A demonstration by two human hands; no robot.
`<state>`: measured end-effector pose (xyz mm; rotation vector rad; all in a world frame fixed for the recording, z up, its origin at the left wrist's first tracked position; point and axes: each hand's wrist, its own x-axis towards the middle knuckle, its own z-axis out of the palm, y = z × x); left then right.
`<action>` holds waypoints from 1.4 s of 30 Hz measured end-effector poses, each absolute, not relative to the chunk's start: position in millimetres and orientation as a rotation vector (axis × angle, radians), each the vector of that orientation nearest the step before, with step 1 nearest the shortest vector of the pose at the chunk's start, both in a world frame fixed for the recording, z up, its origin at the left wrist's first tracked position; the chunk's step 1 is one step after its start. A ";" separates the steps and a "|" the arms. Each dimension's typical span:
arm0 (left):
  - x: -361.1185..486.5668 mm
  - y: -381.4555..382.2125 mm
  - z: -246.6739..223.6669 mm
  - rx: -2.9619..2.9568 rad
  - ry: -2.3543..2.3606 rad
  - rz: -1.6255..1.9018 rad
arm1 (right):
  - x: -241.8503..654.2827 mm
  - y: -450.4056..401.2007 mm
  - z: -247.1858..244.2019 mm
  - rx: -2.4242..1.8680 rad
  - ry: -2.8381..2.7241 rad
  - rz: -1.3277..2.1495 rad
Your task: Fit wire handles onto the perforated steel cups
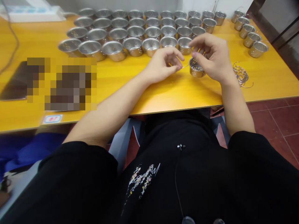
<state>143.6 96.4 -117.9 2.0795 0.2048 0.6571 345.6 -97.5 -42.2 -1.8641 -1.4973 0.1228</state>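
A small perforated metal cup point(197, 71) is near the front of the yellow table, tilted a little. My right hand point(213, 57) is curled over its right side and rim, with the thumb across the opening and the index finger raised. Part of the cup's far side is hidden by that hand. To the left, my left hand point(164, 63) pinches a thin piece of metal wire point(185, 66), whose other end reaches the cup's left rim. Just right of my right wrist lies a tangle of bent wires point(241, 75).
Several rows of similar perforated cups point(113, 50) stand along the back. Another line of cups with wires point(258, 49) runs down the right. A dark flat object point(16, 82) lies at the left, beside a blurred-out patch. A white power strip point(35, 14) sits at the back left.
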 end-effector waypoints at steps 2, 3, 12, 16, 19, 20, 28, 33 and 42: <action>144.3 94.4 -118.2 2.058 0.210 0.673 | 346.9 -97.0 -43.2 -1.825 -1.538 0.113; 144.5 93.2 -118.1 2.049 0.217 0.676 | 347.4 -96.9 -43.5 -1.790 -1.563 0.112; 144.6 91.3 -120.2 2.068 0.244 0.645 | 346.2 -97.4 -41.7 -1.764 -1.609 0.145; 145.3 92.0 -121.6 2.072 0.250 0.638 | 347.5 -94.6 -42.8 -1.707 -1.599 0.173; 145.0 91.6 -122.1 2.072 0.256 0.622 | 349.0 -92.9 -43.9 -1.680 -1.582 0.207; 144.9 91.4 -122.2 2.073 0.257 0.619 | 349.2 -92.9 -44.0 -1.682 -1.581 0.211; 145.3 89.1 -122.2 2.061 0.243 0.608 | 346.6 -97.5 -40.8 -1.702 -1.602 0.182; 145.6 89.4 -123.1 2.075 0.231 0.596 | 345.5 -98.0 -40.8 -1.666 -1.610 0.184; 144.3 89.1 -120.3 2.122 0.225 0.636 | 349.1 -94.9 -43.3 -1.601 -1.424 0.325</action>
